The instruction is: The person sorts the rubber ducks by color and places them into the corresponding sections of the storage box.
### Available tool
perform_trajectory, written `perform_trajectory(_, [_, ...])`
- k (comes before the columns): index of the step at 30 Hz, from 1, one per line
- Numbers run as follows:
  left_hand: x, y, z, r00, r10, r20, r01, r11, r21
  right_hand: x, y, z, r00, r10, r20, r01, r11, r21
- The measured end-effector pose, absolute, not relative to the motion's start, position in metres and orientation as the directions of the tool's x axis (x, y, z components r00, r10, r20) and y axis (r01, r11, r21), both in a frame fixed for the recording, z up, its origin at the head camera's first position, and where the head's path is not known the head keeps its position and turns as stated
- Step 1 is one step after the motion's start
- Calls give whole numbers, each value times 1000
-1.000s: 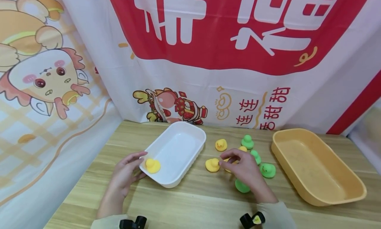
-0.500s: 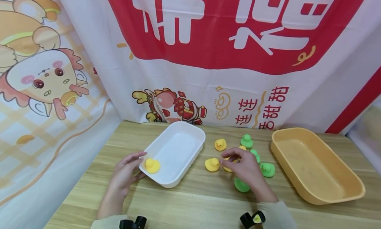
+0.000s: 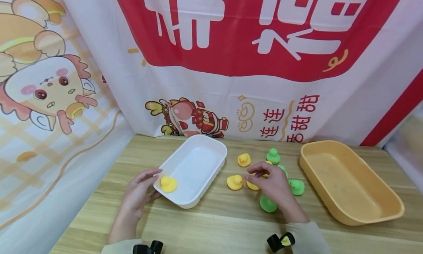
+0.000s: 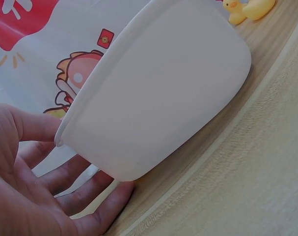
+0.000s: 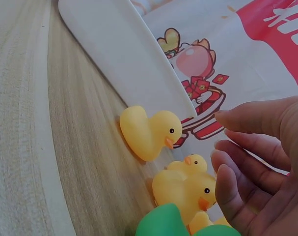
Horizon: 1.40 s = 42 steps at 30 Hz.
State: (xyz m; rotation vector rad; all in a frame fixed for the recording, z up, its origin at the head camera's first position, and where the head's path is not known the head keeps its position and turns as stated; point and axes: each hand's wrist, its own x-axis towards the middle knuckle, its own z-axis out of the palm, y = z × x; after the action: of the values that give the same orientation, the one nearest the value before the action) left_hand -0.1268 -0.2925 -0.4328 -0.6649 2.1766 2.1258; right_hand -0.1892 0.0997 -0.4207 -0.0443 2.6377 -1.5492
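My left hand (image 3: 140, 189) grips the near left corner of a white plastic tub (image 3: 196, 166), thumb at the rim and fingers against the outside, as the left wrist view shows. A yellow rubber duck (image 3: 168, 184) sits inside that corner. My right hand (image 3: 272, 182) hovers over a loose group of ducks, fingers loosely bent and apart, with nothing between them. Closest to its fingertips are two yellow ducks (image 3: 234, 182) (image 5: 183, 191). Another yellow duck (image 3: 243, 160) stands farther back. Green ducks (image 3: 296, 187) lie around and partly under the hand, which hides some of them.
An orange-tan tub (image 3: 350, 184) stands on the right of the wooden table (image 3: 211, 232), with no duck in it. Behind the table hangs a printed white and red cloth (image 3: 205, 81); another patterned cloth (image 3: 49, 147) covers the left side.
The head view has shifted slightly. Both hands stay nearly in place, and the right hand has risen a touch from the ducks.
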Motion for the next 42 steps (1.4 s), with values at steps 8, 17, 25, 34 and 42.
perform_trajectory(8, [-128, -292, -433, -902, -292, -317, -323, -27, 946, -190, 101, -423, -997, -57, -60, 24, 495, -869])
perform_trajectory(17, [-128, -290, -433, -901, -304, -311, -318, -27, 948, -189, 102, -422, -997, -42, -63, 35, 478, -878])
perform_trajectory(25, [-129, -289, -434, -898, -317, -305, -318, -14, 948, -190, 102, -423, -999, -40, -30, 6, 500, -866])
perform_trajectory(34, [-130, -288, -434, -895, -326, -305, -322, -1, 947, -190, 102, -422, -999, -34, -20, 0, 492, -870])
perform_trajectory(42, [-130, -288, -434, -895, -326, -305, -325, 7, 946, -191, 104, -424, -1000, -6, -10, 6, 507, -862])
